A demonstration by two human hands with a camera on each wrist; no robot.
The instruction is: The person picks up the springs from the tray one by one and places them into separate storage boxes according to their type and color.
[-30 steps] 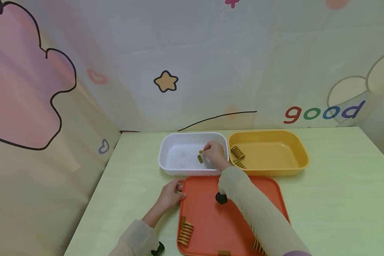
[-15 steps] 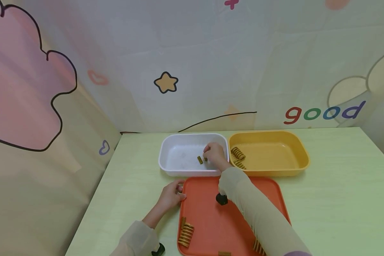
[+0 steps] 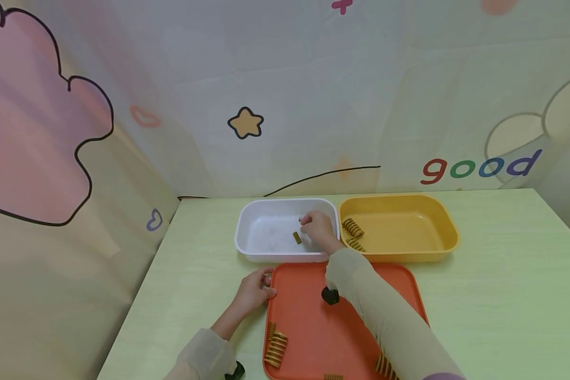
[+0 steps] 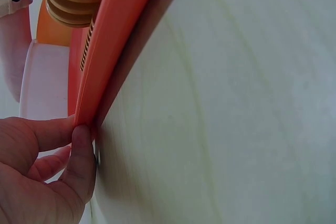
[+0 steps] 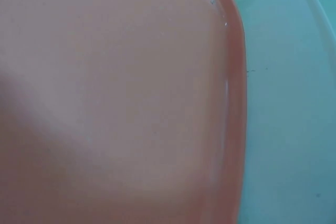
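Note:
My left hand (image 3: 252,289) pinches the left rim of the orange-red tray (image 3: 309,295) between thumb and fingers; the left wrist view shows the grip up close. My right hand (image 3: 319,228) is down inside the white bin (image 3: 256,232), fingertips together. A small glint shows at those fingertips, apparently the end of a small brass-coloured spring, mostly hidden. Beside them a small spring (image 3: 296,237) lies on the bin floor. In the tray, a large spring (image 3: 276,349) and a small spring (image 3: 272,330) lie at the left edge.
A yellow bin (image 3: 408,227) stands against the white bin, with large springs (image 3: 353,227) at its left end. More springs (image 3: 333,377) lie along the tray's near edge, one partly behind the right sleeve. A printed cloth wall (image 3: 285,105) rises behind the table.
The right hand lowered a small spring toward the one in the white bin, then shifted slightly; the spring is now mostly hidden by its fingers. The left hand stayed on the tray rim.

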